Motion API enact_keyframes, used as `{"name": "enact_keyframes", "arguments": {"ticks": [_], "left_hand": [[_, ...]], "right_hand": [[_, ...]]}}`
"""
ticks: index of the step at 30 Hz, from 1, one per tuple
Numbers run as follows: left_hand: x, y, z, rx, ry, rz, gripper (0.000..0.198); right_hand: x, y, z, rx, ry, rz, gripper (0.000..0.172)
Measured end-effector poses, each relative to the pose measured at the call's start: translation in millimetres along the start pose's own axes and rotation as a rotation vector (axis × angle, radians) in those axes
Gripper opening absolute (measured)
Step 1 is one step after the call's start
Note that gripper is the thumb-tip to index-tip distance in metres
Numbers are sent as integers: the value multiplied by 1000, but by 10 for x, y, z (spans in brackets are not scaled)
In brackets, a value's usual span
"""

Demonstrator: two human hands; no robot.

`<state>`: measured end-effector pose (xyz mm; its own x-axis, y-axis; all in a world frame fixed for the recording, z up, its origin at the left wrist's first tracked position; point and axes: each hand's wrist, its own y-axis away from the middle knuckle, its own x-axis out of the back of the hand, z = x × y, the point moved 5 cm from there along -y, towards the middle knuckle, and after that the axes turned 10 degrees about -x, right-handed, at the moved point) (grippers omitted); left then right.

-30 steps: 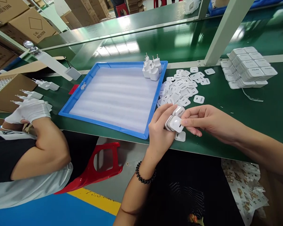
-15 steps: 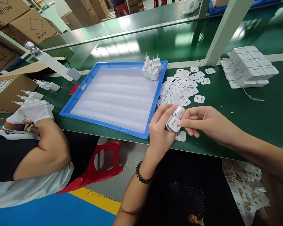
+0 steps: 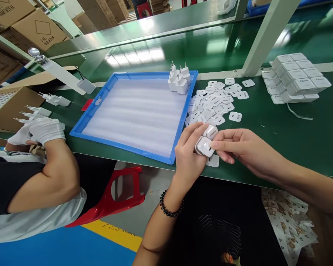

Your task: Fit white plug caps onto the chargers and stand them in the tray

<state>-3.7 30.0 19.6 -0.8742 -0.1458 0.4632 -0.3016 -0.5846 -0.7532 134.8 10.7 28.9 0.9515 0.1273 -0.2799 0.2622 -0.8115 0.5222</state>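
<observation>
My left hand (image 3: 187, 153) is closed around two white charger plugs (image 3: 205, 141) just past the near right corner of the blue tray (image 3: 111, 142). My right hand (image 3: 242, 147) pinches the end face of the nearer plug with thumb and fingertips. One white sticker (image 3: 213, 161) lies on the green bench right under the hands. A heap of white stickers (image 3: 212, 105) lies just beyond them. Several finished white plugs (image 3: 178, 79) stand prongs-up in the tray's far right corner on its white foam liner.
Stacks of white sticker pads (image 3: 295, 77) sit at the far right beside a white post (image 3: 262, 37). A co-worker's white-gloved hand (image 3: 39, 131) and arm are at the left, near plugs (image 3: 55, 99), a cardboard box (image 3: 8, 107) and a red stool (image 3: 113, 195).
The plug in my hands has been turned: its printed face showed half a second ago, and now a plain face with a slot shows. The co-worker's arm shifted slightly.
</observation>
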Motion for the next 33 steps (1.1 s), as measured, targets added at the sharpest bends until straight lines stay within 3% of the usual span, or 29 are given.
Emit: {"name": "enact_keyframes", "arguments": {"ticks": [8, 22, 33], "left_hand": [[-1, 1, 1, 22, 23, -23, 27], [-15, 18, 0, 24, 39, -6, 27], [-18, 23, 4, 50, 29, -36, 28]], "right_hand": [[38, 24, -36, -70, -21, -34, 40], [44, 18, 3, 73, 146, 50, 38], [67, 3, 25, 80, 183, 64, 37]]}}
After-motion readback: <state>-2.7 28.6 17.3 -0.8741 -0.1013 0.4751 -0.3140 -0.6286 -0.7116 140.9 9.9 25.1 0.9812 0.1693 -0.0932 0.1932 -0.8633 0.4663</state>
